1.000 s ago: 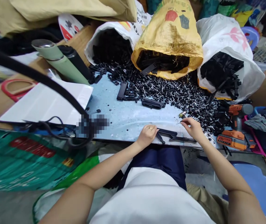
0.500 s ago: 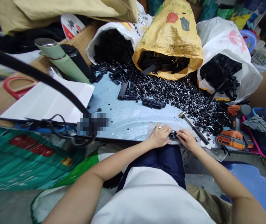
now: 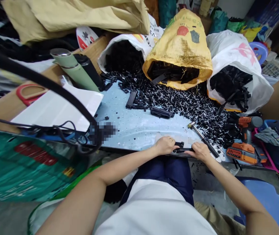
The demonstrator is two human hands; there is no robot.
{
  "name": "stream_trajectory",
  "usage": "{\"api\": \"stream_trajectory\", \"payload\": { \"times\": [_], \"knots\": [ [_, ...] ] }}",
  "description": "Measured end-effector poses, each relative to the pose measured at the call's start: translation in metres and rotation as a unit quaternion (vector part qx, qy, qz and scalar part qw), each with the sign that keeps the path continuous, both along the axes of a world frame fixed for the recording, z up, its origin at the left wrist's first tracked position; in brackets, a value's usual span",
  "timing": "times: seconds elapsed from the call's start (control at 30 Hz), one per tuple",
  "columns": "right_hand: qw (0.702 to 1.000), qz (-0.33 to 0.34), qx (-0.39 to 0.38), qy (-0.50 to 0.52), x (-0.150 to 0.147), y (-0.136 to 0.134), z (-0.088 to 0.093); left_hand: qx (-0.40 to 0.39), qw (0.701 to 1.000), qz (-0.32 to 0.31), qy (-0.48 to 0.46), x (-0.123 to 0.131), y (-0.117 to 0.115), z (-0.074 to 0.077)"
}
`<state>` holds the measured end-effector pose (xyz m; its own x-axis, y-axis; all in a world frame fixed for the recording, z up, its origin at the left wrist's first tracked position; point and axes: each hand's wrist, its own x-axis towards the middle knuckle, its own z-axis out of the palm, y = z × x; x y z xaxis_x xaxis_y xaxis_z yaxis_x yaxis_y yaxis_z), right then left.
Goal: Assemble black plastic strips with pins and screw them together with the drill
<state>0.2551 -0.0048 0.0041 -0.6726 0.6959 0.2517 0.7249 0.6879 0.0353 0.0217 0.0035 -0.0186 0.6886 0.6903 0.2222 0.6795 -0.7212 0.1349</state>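
Observation:
At the table's front edge my left hand (image 3: 166,145) is closed on a black plastic part (image 3: 180,144). My right hand (image 3: 200,151) pinches a black bar (image 3: 187,150) of it from the other side. Whether the pieces between the hands are joined or separate I cannot tell; the fingers cover their ends. Under the hands lies a pale flat plate (image 3: 157,137). A hammer (image 3: 204,138) rests just beyond my right hand, its head pointing away to the left.
Small black pins with metal shanks (image 3: 190,101) are heaped across the back. Behind them open a yellow sack (image 3: 181,42) and a white sack (image 3: 237,49) of black parts. An orange cordless drill (image 3: 244,153) stands at right; a green flask (image 3: 77,71) and paper (image 3: 56,107) are at left.
My hands have drawn slightly apart, and more of the black plastic part shows between them. My left fingers, earlier laid over it, are now curled around its end. The view has shifted slightly.

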Motion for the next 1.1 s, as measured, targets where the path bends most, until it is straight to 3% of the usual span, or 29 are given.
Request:
{"api": "stream_trajectory", "payload": {
  "times": [0.1, 0.2, 0.3, 0.37, 0.47, 0.53, 0.6, 0.67, 0.73, 0.83, 0.97, 1.03, 1.1],
  "knots": [
    [0.990, 0.119, -0.030, 0.071, -0.015, -0.007, 0.039, 0.028, 0.989, -0.035, -0.138, -0.020, -0.011, 0.022],
    [0.937, 0.260, -0.145, 0.183, -0.036, -0.020, 0.070, -0.019, 0.943, -0.108, -0.313, -0.034, -0.040, 0.054],
    [0.857, 0.315, -0.247, 0.324, -0.071, -0.037, 0.062, -0.086, 0.891, -0.112, -0.432, -0.030, -0.070, 0.075],
    [0.831, 0.257, -0.229, 0.437, -0.100, -0.044, 0.038, -0.065, 0.865, -0.086, -0.489, -0.023, -0.079, 0.075],
    [0.826, 0.053, -0.136, 0.545, -0.137, -0.030, 0.000, 0.029, 0.865, -0.037, -0.500, -0.018, -0.069, 0.057],
    [0.845, 0.021, -0.120, 0.520, -0.149, 0.002, -0.011, 0.098, 0.885, -0.003, -0.454, -0.022, -0.049, 0.036],
    [0.897, 0.032, -0.124, 0.423, -0.149, 0.051, -0.009, 0.140, 0.917, 0.047, -0.370, -0.030, -0.025, 0.015],
    [0.942, 0.006, -0.119, 0.312, -0.141, 0.110, 0.005, 0.118, 0.957, 0.098, -0.246, -0.038, 0.000, -0.003],
    [0.959, -0.070, -0.109, 0.251, -0.129, 0.170, 0.024, 0.068, 0.983, 0.118, -0.126, -0.042, 0.023, -0.015],
    [0.941, -0.217, -0.083, 0.248, -0.112, 0.249, 0.052, 0.012, 0.989, 0.144, -0.035, -0.036, 0.054, -0.020],
    [0.896, -0.322, -0.078, 0.294, -0.094, 0.326, 0.071, 0.009, 0.969, 0.232, -0.082, -0.034, 0.092, -0.015],
    [0.878, -0.343, -0.098, 0.319, -0.086, 0.355, 0.071, 0.027, 0.945, 0.295, -0.139, -0.049, 0.115, -0.012],
    [0.884, -0.301, -0.130, 0.333, -0.080, 0.377, 0.068, 0.035, 0.901, 0.388, -0.193, -0.079, 0.143, -0.009]
  ]
}}
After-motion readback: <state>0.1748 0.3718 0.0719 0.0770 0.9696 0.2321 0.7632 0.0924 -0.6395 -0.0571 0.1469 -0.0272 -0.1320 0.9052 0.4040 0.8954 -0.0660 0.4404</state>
